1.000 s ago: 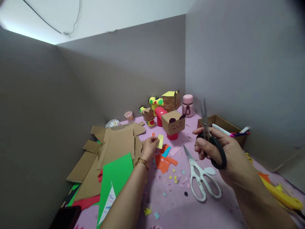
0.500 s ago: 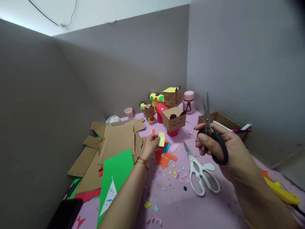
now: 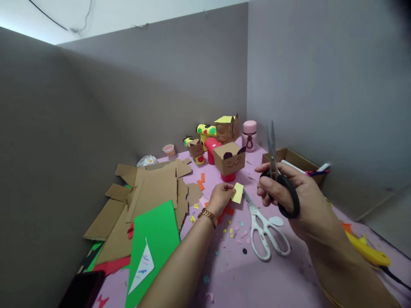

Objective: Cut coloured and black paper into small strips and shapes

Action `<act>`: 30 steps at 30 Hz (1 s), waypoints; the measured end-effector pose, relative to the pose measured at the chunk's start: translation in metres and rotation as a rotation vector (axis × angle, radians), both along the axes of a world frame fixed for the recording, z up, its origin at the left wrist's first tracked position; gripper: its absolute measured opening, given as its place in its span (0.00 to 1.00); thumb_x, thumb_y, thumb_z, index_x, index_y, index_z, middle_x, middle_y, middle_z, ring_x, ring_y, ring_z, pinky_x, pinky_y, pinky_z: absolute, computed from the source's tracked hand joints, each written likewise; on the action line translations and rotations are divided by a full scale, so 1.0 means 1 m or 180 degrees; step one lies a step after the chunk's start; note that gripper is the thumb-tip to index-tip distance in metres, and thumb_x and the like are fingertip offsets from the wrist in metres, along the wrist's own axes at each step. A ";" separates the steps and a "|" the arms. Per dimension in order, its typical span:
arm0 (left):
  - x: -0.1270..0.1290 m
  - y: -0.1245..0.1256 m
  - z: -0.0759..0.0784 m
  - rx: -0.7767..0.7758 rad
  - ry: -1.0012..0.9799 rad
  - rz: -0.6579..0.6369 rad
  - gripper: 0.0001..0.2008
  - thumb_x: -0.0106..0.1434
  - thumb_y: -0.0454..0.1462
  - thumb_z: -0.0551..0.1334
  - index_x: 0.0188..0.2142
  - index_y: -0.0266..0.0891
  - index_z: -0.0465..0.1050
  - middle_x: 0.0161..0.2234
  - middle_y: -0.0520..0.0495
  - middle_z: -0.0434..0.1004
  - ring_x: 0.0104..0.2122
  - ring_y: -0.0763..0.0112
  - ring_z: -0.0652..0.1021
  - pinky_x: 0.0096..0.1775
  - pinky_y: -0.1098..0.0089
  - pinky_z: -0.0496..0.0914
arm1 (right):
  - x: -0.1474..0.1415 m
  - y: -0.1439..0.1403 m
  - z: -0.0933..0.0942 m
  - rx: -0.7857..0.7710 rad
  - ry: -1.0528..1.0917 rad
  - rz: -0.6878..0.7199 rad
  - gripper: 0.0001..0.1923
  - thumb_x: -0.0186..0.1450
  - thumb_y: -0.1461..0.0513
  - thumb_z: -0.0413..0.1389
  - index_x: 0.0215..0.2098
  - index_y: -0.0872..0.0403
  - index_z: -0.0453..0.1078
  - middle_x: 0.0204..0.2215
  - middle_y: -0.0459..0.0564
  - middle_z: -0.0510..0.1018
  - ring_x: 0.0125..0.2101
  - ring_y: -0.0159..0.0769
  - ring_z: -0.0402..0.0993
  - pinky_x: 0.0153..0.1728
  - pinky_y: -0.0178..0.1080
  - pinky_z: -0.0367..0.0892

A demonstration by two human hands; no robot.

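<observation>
My left hand [image 3: 221,197] pinches a small yellow paper piece [image 3: 238,193] above the pink table [image 3: 244,282]. My right hand [image 3: 290,199] grips black-handled scissors [image 3: 278,179], blades pointing up and nearly closed, a short way right of the yellow piece. White-handled scissors [image 3: 263,229] lie flat on the table between and below my two hands. A gold bracelet [image 3: 209,216] circles my left wrist.
Cardboard sheets [image 3: 154,192] and a green paper sheet [image 3: 154,244] lie at left. Cardboard box figures [image 3: 229,160] and a pink jar [image 3: 249,136] stand at the back. An open cardboard box [image 3: 297,160] with pens sits right, a yellow tool [image 3: 366,252] near the right edge. Paper scraps litter the table.
My left hand has carried the yellow piece rightward, closer to the black scissors. My right hand has stayed about where it was.
</observation>
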State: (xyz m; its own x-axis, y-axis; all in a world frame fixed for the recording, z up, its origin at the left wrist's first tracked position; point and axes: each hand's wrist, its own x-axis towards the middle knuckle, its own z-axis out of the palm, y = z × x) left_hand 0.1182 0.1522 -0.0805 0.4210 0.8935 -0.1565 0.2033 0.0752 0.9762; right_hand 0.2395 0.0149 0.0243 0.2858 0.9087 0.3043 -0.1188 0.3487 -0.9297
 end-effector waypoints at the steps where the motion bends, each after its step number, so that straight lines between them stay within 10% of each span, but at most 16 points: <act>1: -0.001 0.001 0.002 -0.0040 0.0004 -0.0006 0.15 0.64 0.40 0.59 0.49 0.37 0.67 0.48 0.44 0.71 0.42 0.62 0.75 0.41 0.57 0.72 | 0.000 0.000 0.001 -0.0002 -0.0001 -0.0019 0.09 0.60 0.56 0.61 0.37 0.48 0.70 0.20 0.38 0.71 0.18 0.24 0.66 0.19 0.26 0.62; 13: -0.061 -0.063 0.051 -0.0002 -0.0771 0.0705 0.09 0.54 0.39 0.64 0.34 0.37 0.72 0.25 0.53 0.73 0.22 0.77 0.71 0.26 0.76 0.64 | -0.014 0.023 -0.020 -0.0507 -0.0171 0.0049 0.16 0.53 0.62 0.63 0.39 0.53 0.67 0.18 0.36 0.64 0.19 0.27 0.60 0.17 0.28 0.56; 21: -0.093 -0.111 0.043 -0.0153 -0.1117 0.0983 0.14 0.47 0.41 0.69 0.32 0.36 0.72 0.21 0.53 0.72 0.20 0.77 0.68 0.23 0.76 0.61 | -0.060 0.017 -0.039 -0.0720 -0.0498 0.0954 0.13 0.51 0.69 0.58 0.36 0.55 0.69 0.18 0.36 0.64 0.19 0.28 0.60 0.21 0.32 0.57; 30: -0.119 -0.128 0.045 -0.0260 -0.1147 0.1212 0.17 0.43 0.41 0.71 0.31 0.35 0.73 0.20 0.54 0.72 0.19 0.76 0.69 0.23 0.75 0.62 | -0.066 -0.013 -0.049 -0.1044 -0.0714 0.0951 0.14 0.49 0.66 0.52 0.35 0.54 0.65 0.17 0.35 0.60 0.17 0.28 0.57 0.20 0.32 0.55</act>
State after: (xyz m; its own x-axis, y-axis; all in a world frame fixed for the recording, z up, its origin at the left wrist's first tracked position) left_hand -0.0007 0.0238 -0.0360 0.1090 0.9845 -0.1371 -0.2005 0.1569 0.9670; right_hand 0.1731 0.0016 -0.0243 -0.0416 0.9991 0.0128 0.0467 0.0147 -0.9988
